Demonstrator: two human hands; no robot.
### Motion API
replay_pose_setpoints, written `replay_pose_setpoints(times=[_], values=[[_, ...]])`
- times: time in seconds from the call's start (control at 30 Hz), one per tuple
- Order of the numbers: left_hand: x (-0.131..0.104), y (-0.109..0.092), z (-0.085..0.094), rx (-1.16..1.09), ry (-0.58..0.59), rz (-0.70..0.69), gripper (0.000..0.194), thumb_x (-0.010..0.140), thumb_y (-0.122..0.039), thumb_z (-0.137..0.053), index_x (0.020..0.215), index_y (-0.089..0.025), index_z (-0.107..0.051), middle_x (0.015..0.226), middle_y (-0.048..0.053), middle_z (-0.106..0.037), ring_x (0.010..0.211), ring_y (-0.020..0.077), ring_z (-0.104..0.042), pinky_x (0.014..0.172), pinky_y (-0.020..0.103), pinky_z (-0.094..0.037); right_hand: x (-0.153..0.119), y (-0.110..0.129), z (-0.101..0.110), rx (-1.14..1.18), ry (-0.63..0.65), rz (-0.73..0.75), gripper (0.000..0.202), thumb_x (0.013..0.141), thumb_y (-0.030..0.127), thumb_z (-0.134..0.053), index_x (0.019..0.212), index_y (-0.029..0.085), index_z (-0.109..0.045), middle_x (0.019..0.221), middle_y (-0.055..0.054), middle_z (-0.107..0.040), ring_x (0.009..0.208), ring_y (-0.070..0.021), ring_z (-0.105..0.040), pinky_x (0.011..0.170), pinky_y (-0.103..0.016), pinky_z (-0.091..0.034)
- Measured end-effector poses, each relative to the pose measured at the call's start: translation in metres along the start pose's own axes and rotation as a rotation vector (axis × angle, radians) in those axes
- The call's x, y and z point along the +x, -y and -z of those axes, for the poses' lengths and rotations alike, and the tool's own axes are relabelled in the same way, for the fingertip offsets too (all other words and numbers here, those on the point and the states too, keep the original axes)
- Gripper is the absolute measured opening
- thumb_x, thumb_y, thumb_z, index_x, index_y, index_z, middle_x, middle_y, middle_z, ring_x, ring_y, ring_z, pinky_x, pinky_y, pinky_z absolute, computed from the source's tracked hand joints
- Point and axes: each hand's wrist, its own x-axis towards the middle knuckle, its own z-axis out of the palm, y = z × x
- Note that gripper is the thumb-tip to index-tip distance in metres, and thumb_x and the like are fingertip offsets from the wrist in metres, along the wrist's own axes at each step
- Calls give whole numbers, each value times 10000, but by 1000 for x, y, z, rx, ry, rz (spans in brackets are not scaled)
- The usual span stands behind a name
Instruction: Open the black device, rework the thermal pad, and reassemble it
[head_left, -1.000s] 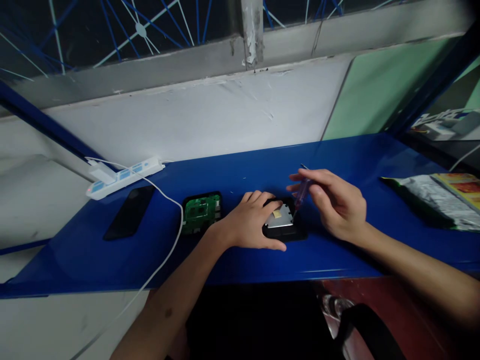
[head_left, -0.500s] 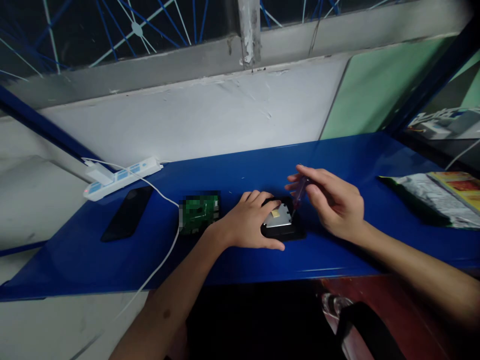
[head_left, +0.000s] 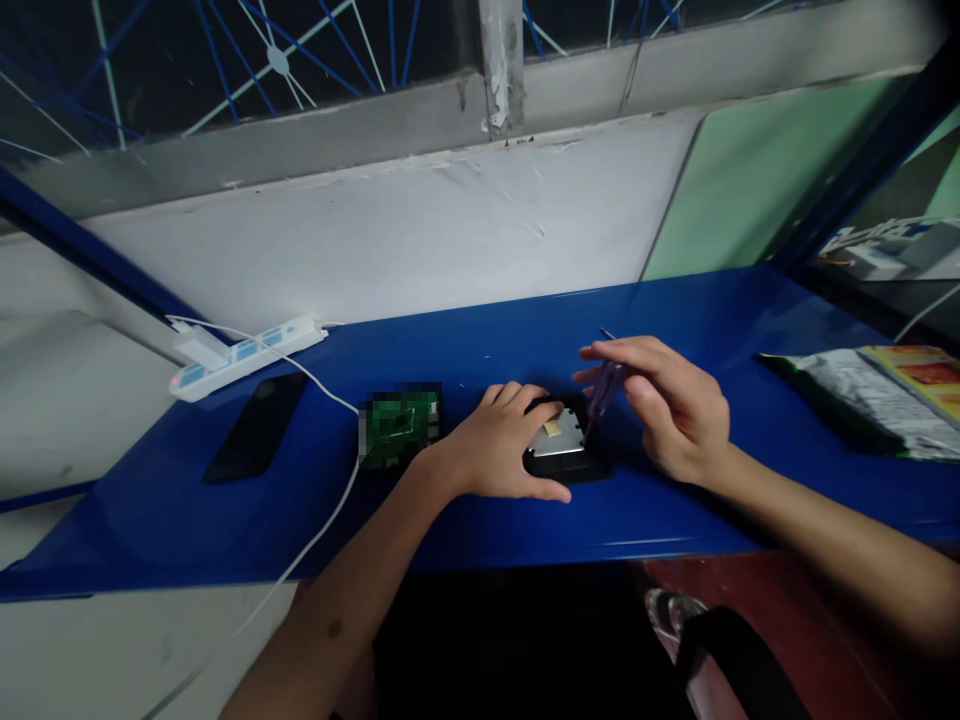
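- Head view: the black case (head_left: 577, 465) lies on the blue counter (head_left: 517, 530), between the person's bare hands; places below are given from this case.
- On the black case sits a silvery metal plate (head_left: 568, 438) with a yellowish patch (head_left: 553, 428) on it.
- Left grip (head_left: 504, 452): released, fingers spread, laid over the left part of the black case, thumb stretched along its near side.
- Right grip (head_left: 675, 415): to the right of the black case, its fingers grasping the purplish see-through handle of a screwdriver (head_left: 606, 386).
- The screwdriver tilts down to the left, tip at the right edge of the metal plate; whether it touches a screw is too small to tell.
- Left of the black case, near the left wrist, is a green circuit board (head_left: 401, 420), partly blurred into blocks.
- Farther left lie a dark flat slab (head_left: 256, 428) and, behind it, a white power strip (head_left: 251, 355) crossed by a white cable (head_left: 319, 530).
- Well to the right of the black case rests a foil bag (head_left: 885, 400).
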Motion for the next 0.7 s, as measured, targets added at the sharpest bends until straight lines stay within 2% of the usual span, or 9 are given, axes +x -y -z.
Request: replay_pose_setpoints(times=[0.07, 0.17, 0.3, 0.5, 0.7], values=[[0, 0, -1, 3, -4, -2, 952, 714, -765, -739, 1450, -224, -469, 1410, 129, -505, 1249, 353, -474, 1096, 501, -349, 0, 1, 0, 0, -8, -26, 403, 1012, 188, -481, 1381, 312, -583, 1210, -84, -716, 962, -221, -745, 866, -471, -596], [0, 1, -1, 11, -13, -5, 962, 715, -781, -725, 1448, -212, -471, 1404, 133, -507, 1257, 352, -469, 1106, 500, -339, -1, -1, -1, -6, -40, -42, 412, 968, 177, -582, 1353, 322, -606, 1085, -64, -736, 903, -214, -740, 778, -427, -614], [0, 0, -1, 9, -14, -1, 965, 700, -759, -757, 1442, -208, -478, 1399, 133, -509, 1253, 351, -468, 1109, 492, -340, 0, -5, -1, -31, -75, 35, 441, 856, 157, -746, 1259, 315, -664, 900, -37, -703, 778, -205, -691, 680, -391, -594], [0, -1, -1, 9, -7, 7, 973, 699, -752, -762, 1444, -192, -481, 1394, 137, -511, 1240, 354, -474, 1098, 489, -349, 2, -1, 0, -22, -37, 45, 365, 921, 146, -648, 1262, 275, -666, 1015, -65, -741, 895, -222, -725, 793, -419, -595], [0, -1, -2, 21, -12, 2, 945, 721, -739, -755, 1453, -215, -466, 1409, 135, -502, 1255, 354, -470, 1106, 497, -351, 6, 3, -1, -98, -81, 86, 386, 874, 89, -703, 1221, 257, -683, 957, -45, -750, 785, -180, -695, 717, -359, -572]])
